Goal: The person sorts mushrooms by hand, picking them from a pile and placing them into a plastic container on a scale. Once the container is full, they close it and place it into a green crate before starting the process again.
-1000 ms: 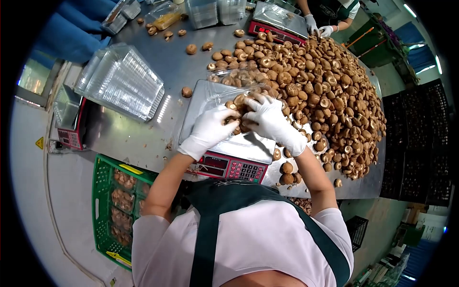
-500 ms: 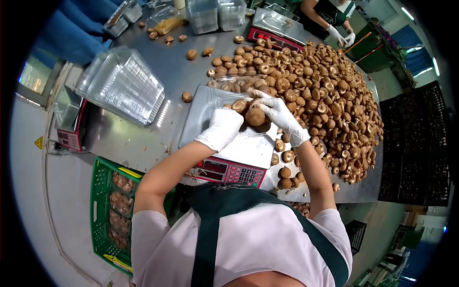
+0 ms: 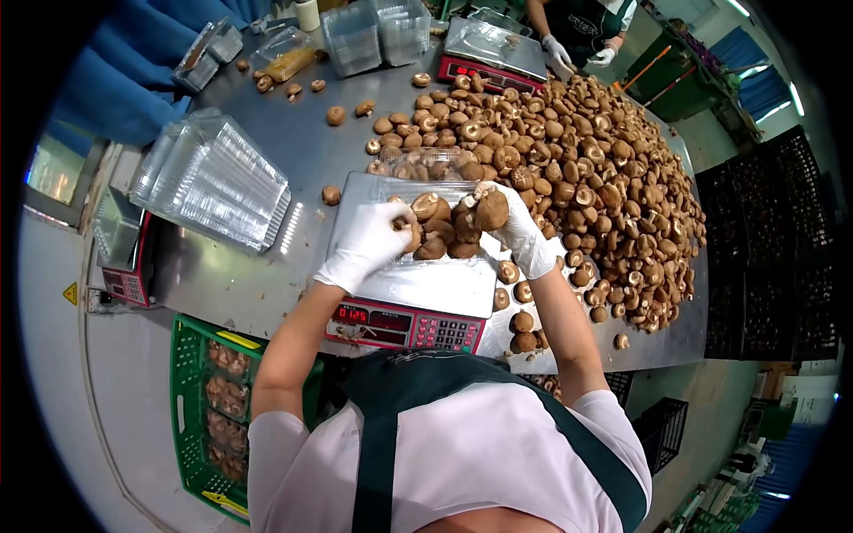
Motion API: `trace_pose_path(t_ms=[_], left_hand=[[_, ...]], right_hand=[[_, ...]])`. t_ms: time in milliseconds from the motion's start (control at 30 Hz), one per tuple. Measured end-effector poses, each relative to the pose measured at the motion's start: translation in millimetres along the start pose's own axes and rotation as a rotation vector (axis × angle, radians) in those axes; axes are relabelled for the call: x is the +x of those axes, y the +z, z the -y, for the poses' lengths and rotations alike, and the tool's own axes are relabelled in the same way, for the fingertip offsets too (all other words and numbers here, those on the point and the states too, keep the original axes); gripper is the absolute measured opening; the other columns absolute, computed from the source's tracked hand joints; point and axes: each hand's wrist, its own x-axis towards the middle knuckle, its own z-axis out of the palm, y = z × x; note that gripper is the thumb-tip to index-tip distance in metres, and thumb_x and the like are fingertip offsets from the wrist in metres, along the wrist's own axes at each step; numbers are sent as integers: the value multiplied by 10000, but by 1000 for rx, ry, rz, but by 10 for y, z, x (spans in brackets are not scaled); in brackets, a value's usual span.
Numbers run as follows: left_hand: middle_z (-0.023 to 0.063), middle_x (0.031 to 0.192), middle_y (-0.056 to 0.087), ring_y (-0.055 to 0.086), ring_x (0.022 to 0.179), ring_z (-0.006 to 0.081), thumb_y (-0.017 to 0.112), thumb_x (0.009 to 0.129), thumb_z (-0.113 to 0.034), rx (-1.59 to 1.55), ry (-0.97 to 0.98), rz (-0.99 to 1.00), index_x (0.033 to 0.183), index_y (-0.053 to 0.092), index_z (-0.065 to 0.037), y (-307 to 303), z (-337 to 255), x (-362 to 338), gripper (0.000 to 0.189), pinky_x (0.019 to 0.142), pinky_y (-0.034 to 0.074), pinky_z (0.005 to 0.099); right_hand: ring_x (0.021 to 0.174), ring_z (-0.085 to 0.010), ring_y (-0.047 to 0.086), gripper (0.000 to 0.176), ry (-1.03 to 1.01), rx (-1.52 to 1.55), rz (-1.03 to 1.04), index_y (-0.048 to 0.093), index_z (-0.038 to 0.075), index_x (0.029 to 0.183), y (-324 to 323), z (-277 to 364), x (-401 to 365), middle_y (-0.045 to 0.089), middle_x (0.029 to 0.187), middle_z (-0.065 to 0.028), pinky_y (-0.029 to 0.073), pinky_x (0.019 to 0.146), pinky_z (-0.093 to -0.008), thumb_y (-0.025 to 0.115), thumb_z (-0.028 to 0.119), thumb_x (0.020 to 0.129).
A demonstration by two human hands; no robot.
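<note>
A red-and-silver scale [image 3: 409, 289] stands in front of me, its lit display apparently reading 0125. On it sits a clear plastic tray [image 3: 386, 188] with several brown mushrooms [image 3: 434, 247] inside. My left hand [image 3: 366, 244], in a white glove, is closed around a mushroom [image 3: 406, 233] at the tray's left side. Over the right end of the tray, my gloved right hand [image 3: 524, 233] grips a large mushroom [image 3: 491, 213]; its fingers are partly hidden behind the cap. Loose mushrooms [image 3: 522, 322] lie beside the scale on the right.
A big mushroom heap [image 3: 613, 195] covers the table's right side. Stacked clear trays [image 3: 213, 182] stand at left, more trays [image 3: 351, 40] at the back. A second scale [image 3: 493, 67] is near a co-worker's gloved hands [image 3: 577, 55]. A green crate [image 3: 182, 400] holds packed mushrooms.
My hands have moved apart, left hand leftward and right hand slightly right, uncovering the mushrooms in the tray. The scale's display now shows lit digits. The whole view has shifted slightly.
</note>
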Motion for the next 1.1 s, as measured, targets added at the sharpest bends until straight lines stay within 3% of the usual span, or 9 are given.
trace_pose_path(t_ms=[100, 400, 467, 667, 733, 833, 933, 1067, 1100], left_hand=[[50, 891, 661, 595, 816, 105, 630, 774, -63, -605, -1, -27, 889, 649, 6, -70, 63, -7, 135, 722, 477, 227], [133, 1131, 563, 605, 914, 242, 480, 905, -212, -1995, -484, 354, 1169, 531, -65, 132, 123, -88, 306, 593, 528, 320], [157, 1171, 556, 582, 1028, 253, 466, 918, -251, -1974, -418, 383, 1221, 478, -42, 169, 166, -105, 368, 663, 528, 304], [157, 1197, 536, 579, 1038, 258, 502, 898, -159, -1843, -133, 290, 1191, 476, -21, 241, 203, -182, 325, 819, 534, 318], [153, 1204, 529, 576, 1049, 261, 518, 875, -91, -868, 317, -61, 1150, 499, -13, 247, 131, -221, 287, 864, 527, 326], [141, 1171, 546, 586, 1030, 238, 541, 860, -66, -1159, 214, -22, 1124, 519, -14, 269, 199, -184, 270, 833, 541, 319], [100, 1134, 560, 585, 1010, 204, 573, 805, 66, -1711, 86, 161, 1160, 513, -10, 260, 278, -139, 369, 870, 512, 285], [97, 1071, 592, 593, 971, 177, 574, 831, 1, -1697, -128, 61, 1118, 541, -12, 227, 118, -93, 290, 786, 523, 240], [90, 1031, 608, 605, 921, 167, 574, 846, -36, -1508, -123, -27, 1082, 563, -26, 278, 82, -93, 236, 746, 526, 241]], right_hand=[[814, -191, 640, 142, 17, -34, -16, 578, 5, 928, 17, -4, -34, 634, 885, -99, 557, 702, -323, 493, 112, 887], [793, -236, 646, 294, 147, 45, -306, 559, 0, 1044, 231, -116, -51, 634, 943, -126, 573, 663, -392, 526, 248, 890], [786, -220, 649, 271, 139, 101, -337, 595, -16, 974, 372, -87, -79, 638, 919, -117, 564, 693, -364, 510, 235, 918], [743, -41, 519, 270, -149, -852, -459, 624, 0, 1002, 654, -195, 2, 625, 854, -13, 439, 682, -191, 571, 247, 907], [760, -117, 566, 220, -297, -1079, -398, 609, 23, 990, 708, -232, 13, 644, 906, -70, 454, 706, -227, 616, 205, 867], [1021, -343, 545, 233, -475, -1572, -243, 609, 17, 975, 610, -373, 36, 540, 1203, -203, 446, 866, -389, 656, 146, 786], [1070, -351, 516, 292, -471, -1602, -243, 613, 27, 1004, 556, -400, 33, 528, 1239, -172, 411, 927, -393, 683, 148, 748], [1114, -287, 518, 379, -512, -1477, -224, 596, 23, 1077, 785, -199, -145, 544, 1231, -145, 410, 949, -353, 704, 141, 734], [1108, -247, 525, 414, -416, -1150, -179, 583, 19, 1106, 811, -201, -175, 560, 1208, -130, 419, 943, -333, 714, 138, 731]])
